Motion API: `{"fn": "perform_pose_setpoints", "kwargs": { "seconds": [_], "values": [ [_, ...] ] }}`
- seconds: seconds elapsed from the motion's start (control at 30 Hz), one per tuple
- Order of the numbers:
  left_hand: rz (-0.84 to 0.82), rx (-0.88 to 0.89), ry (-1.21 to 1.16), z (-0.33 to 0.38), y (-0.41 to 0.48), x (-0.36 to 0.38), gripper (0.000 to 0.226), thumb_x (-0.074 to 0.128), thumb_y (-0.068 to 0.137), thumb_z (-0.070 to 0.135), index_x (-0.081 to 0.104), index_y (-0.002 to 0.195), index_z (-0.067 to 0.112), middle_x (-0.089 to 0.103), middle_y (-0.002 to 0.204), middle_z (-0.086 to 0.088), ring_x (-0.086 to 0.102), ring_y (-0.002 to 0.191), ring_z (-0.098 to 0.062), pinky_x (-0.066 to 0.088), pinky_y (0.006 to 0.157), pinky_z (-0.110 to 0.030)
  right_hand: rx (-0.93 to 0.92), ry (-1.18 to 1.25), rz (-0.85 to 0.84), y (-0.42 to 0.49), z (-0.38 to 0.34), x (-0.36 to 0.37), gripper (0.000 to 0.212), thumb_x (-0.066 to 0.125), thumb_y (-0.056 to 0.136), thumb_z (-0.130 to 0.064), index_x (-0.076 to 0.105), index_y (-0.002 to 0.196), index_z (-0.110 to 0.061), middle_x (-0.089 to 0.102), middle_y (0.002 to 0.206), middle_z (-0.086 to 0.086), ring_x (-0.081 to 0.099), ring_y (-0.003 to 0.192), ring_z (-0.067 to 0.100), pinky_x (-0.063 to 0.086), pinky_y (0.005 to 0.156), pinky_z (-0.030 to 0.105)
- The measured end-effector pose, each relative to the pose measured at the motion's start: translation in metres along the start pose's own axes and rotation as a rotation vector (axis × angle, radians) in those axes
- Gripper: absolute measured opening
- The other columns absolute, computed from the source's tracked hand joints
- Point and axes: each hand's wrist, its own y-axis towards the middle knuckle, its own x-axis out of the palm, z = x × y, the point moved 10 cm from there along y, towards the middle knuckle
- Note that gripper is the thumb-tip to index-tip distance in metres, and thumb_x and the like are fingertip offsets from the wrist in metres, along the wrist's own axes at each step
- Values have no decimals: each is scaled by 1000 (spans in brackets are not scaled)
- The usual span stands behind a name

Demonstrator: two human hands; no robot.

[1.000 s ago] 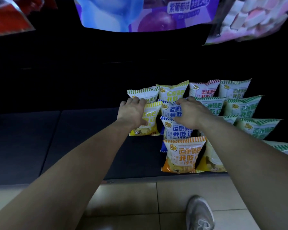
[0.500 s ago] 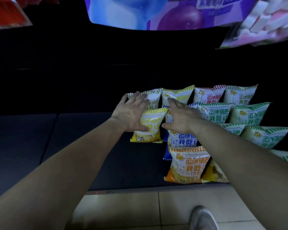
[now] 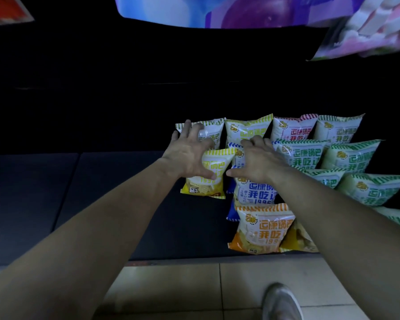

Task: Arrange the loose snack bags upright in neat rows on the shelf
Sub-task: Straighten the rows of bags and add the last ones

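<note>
Your left hand (image 3: 186, 157) reaches over the left end of the snack bags on the dark shelf (image 3: 102, 195). Its fingers (image 3: 187, 125) are spread wide and nearly straight. They lie against the top of the rear left bag (image 3: 214, 135), which has a yellow-green striped edge, while the thumb rests across the front of the yellow bag (image 3: 206, 185) standing just ahead of it. The hand closes around neither bag.

Your right hand (image 3: 260, 163) is just beside it, palm down, with its fingers (image 3: 255, 142) splayed over the blue-striped bags behind the front blue bag (image 3: 254, 195). The thumb points left towards the yellow bag. This hand is loose too; I cannot tell how firmly it touches the bags beneath.

The bags stand upright in rows running back from the shelf's front edge. An orange bag (image 3: 261, 229) is nearest you, and the blue ones are behind it. Green-striped bags (image 3: 356, 158) fill the right side, and a red-striped bag (image 3: 291, 131) stands in the back row.

Below the shelf lies the tiled floor (image 3: 171, 287), with your shoe (image 3: 280, 301) on it.
</note>
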Motion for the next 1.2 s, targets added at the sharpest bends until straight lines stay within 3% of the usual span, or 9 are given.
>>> {"fn": "perform_pose_setpoints", "kwargs": {
  "seconds": [0.3,0.57,0.8,1.2],
  "values": [
    [56,-7,-22,-9,0,0,88,71,71,68,40,143,27,9,158,1,-7,151,-31,19,119,-54,-29,75,28,-2,9,-5,105,73,73,-70,29,154,-20,29,153,5,20,145,27,36,111,52],
    [68,-11,-148,-13,-1,4,85,75,74,60,42,142,21,8,159,1,-11,151,-27,16,121,-52,-20,61,60,-2,12,-7,102,74,70,-71,34,150,-22,34,148,4,25,141,27,42,105,55],
    [68,-48,-102,-8,3,4,87,71,74,64,44,139,14,9,160,-1,-9,151,-27,17,121,-49,-13,49,57,-3,10,-6,100,74,71,-69,34,150,-23,33,149,4,25,141,28,41,104,52],
    [90,-15,-61,-8,-5,3,87,70,73,66,40,141,20,10,161,1,-10,151,-27,6,122,-47,-14,38,55,-5,9,-7,101,74,71,-69,33,151,-24,32,150,3,23,143,27,41,101,52]
  ]
}}
